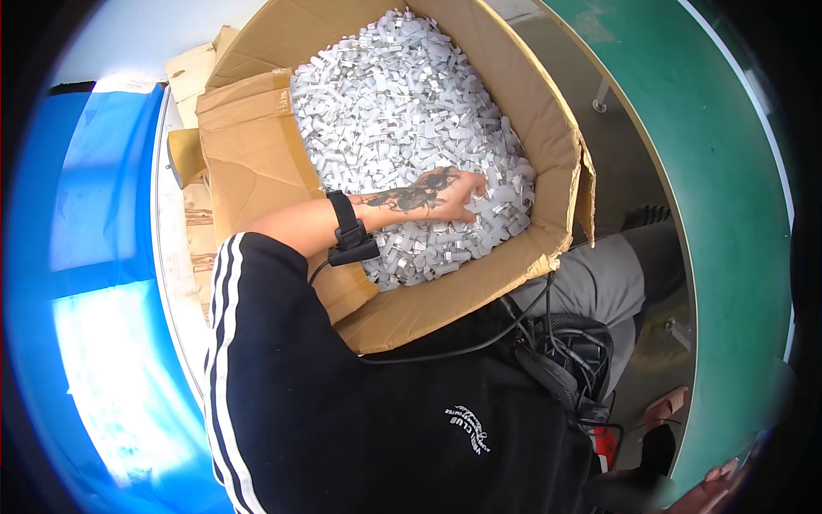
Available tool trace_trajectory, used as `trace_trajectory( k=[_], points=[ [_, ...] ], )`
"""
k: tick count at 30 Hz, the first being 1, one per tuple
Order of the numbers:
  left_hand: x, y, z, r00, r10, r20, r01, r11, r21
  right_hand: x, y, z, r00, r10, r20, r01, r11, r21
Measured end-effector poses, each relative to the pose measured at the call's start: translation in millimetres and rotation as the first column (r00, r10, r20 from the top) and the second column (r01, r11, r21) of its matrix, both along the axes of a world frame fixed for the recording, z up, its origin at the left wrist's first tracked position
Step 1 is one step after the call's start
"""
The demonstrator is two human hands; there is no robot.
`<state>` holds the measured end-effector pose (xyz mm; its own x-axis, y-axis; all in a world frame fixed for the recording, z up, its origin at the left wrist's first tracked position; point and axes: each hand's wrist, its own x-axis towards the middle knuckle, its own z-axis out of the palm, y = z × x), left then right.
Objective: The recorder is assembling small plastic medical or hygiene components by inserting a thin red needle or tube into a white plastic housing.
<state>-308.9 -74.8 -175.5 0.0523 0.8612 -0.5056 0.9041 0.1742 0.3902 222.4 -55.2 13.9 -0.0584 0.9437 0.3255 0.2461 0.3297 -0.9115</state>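
Observation:
Small translucent white plastic pieces (394,111), some with metal-looking bits, fill a large open cardboard box (522,94). My left hand (449,195) reaches across the heap, back of the hand upward. Its fingers curl down around some of the pieces near the box's right side, and the fingertips are partly hidden among them. A black strap with a small device (349,236) circles my left wrist, with a cable running from it. At the lower right rim, by the green tabletop, my right hand (722,481) shows only in part, blurred, its grip unclear.
The box's flap (257,154) folds outward on the left, beside wooden boards (195,73) and a blue sheet-covered surface (94,214). A green tabletop (685,128) curves along the right. Black cables (462,349) run over my lap to a black mesh bag (569,351).

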Motion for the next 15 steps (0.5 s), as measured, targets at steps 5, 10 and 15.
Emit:
trace_trajectory(
  k=[5,10,15],
  points=[
    [-3,12,20,0.994,0.086,0.064,-0.084,0.996,-0.036,-17,0,-29,0.997,0.039,-0.060,-0.040,0.999,-0.019],
    [10,36,124,0.900,0.191,0.393,-0.209,0.978,0.005,-55,-5,-37,0.965,0.052,0.256,-0.053,0.999,-0.005],
    [102,25,224,0.598,0.173,0.783,-0.295,0.955,0.014,-151,27,-24,0.864,0.233,0.447,-0.420,0.823,0.383]
  ],
)
